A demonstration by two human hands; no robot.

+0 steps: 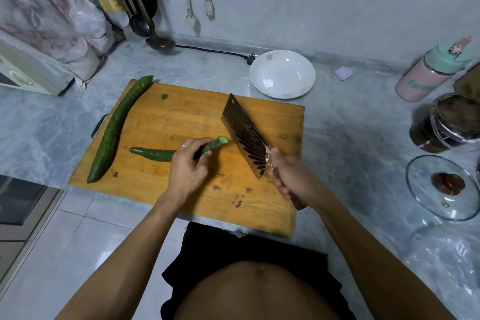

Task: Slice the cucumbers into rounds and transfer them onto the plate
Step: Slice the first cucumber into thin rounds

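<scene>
Cucumber (166, 154) number one is lying across the near half of the cutting board (181, 122), and from the head camera the left hand (185, 167) is curling its fingers over it, pinning it just behind the freshly trimmed end. The right hand (291, 178) is wrapping tight round the handle of the cleaver (245, 135), whose blade is angling just beside that cut face. A second, longer cucumber (118, 127) is waiting along the board's left edge, and a small cut-off tip (164, 96) is sitting toward the far side. The plate (282, 74) is standing on the table (350, 125) just behind the board, holding no rounds yet. My read: firm, bumpy-skinned, inclined to roll, wet and slippery once cut. Best held close behind the blade, fingertips tucked.
</scene>
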